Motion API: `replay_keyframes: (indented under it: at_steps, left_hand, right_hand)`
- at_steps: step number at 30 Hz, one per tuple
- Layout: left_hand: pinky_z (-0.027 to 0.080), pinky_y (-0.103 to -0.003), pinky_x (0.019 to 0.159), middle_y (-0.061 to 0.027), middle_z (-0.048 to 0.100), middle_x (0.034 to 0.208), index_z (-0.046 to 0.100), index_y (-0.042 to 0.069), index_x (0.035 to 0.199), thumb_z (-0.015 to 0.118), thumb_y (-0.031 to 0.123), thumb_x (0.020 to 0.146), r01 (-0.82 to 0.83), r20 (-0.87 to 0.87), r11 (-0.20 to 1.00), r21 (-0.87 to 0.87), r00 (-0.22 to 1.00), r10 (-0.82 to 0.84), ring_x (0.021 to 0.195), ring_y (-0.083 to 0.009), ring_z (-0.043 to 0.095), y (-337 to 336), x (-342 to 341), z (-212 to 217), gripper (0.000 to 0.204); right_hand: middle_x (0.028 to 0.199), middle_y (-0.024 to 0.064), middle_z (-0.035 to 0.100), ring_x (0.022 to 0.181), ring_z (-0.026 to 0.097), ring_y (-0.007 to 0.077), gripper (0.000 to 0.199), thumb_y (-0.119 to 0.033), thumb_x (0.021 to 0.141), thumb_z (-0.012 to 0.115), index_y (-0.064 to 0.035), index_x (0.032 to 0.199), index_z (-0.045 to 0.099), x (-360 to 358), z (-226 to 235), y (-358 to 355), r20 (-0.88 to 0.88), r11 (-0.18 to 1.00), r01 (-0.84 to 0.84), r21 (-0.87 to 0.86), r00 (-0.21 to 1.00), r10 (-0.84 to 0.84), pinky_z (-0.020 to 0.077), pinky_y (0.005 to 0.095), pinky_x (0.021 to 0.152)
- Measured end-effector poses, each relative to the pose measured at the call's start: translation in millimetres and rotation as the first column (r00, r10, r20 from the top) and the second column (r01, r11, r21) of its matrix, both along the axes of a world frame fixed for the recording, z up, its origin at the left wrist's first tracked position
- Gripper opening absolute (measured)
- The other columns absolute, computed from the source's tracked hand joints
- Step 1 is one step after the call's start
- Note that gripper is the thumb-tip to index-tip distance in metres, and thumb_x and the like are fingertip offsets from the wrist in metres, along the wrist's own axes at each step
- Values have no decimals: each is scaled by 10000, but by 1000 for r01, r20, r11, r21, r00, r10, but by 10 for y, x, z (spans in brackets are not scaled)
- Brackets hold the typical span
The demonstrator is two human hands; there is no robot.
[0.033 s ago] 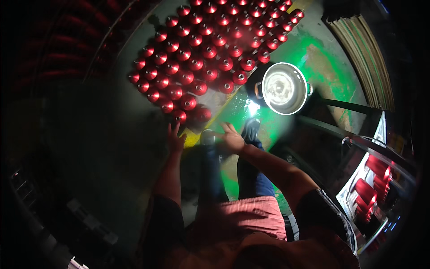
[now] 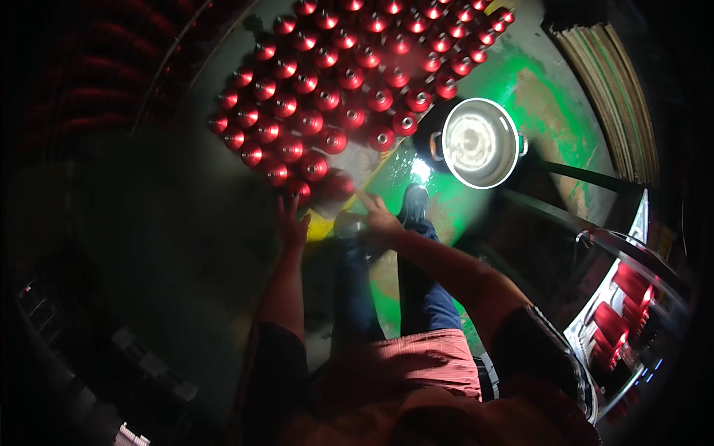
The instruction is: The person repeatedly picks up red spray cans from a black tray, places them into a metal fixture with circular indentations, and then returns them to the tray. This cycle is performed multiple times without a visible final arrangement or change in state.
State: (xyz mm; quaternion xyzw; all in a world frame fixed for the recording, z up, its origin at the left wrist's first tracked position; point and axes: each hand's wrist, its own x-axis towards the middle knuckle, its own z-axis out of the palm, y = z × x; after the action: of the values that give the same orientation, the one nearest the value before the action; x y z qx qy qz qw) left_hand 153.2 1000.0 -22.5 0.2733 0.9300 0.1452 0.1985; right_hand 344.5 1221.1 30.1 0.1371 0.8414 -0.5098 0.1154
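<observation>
Shiny red cylinders with domed tops and silver necks stand upright in close rows on the floor ahead of me. My left hand has its fingers stretched toward the nearest cylinder at the front left corner, and I cannot tell whether the fingertips touch it. Over my feet, my right hand points its fingers toward another cylinder, whose outline is blurred. A gap shows between that hand and the cylinder. Both hands hold nothing that I can see.
To the right stands a two-handled pot with a bright interior. Beyond it is a stack of flat sheets. Dark metal bars reach in from the right, near a rack of red pieces. A yellow line crosses the wet green floor.
My right hand has moved slightly forward, closer to the front cylinders. My left hand has edged forward a little too. The whole view has shifted slightly.
</observation>
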Motion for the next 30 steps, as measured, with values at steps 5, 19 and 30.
replay_keyframes:
  at_steps: [5, 19, 30]
  left_hand:
    - [405, -453, 1071, -221, 347, 1515, 602, 208, 1328, 807, 126, 691, 34, -92, 974, 225, 996, -13, 1344, -405, 411, 222, -231, -894, 674]
    - [433, -414, 1042, -152, 325, 1525, 746, 189, 1126, 839, 161, 742, -63, -223, 956, 286, 966, 131, 1326, -353, 428, 188, -22, -1204, 395]
    - [415, -357, 1049, -135, 532, 1358, 716, 81, 1166, 796, 11, 743, -81, 387, 965, 249, 922, -22, 1262, -247, 506, 331, -38, -460, 437]
  right_hand:
    - [1501, 180, 328, 1340, 343, 431, 498, -170, 693, 707, -354, 1156, 709, -837, -1506, -284, -21, 741, 213, -636, 956, -293, 351, 502, 1111]
    - [1416, 54, 427, 1294, 392, 390, 441, -234, 668, 770, -399, 1074, 715, -786, -1919, -161, -379, 975, 217, -50, 899, -219, 438, 492, 1053]
    - [1321, 132, 514, 1221, 502, 319, 466, -175, 733, 773, -194, 1190, 682, 462, -1212, 561, 132, 820, 404, -406, 913, -385, 426, 420, 1038]
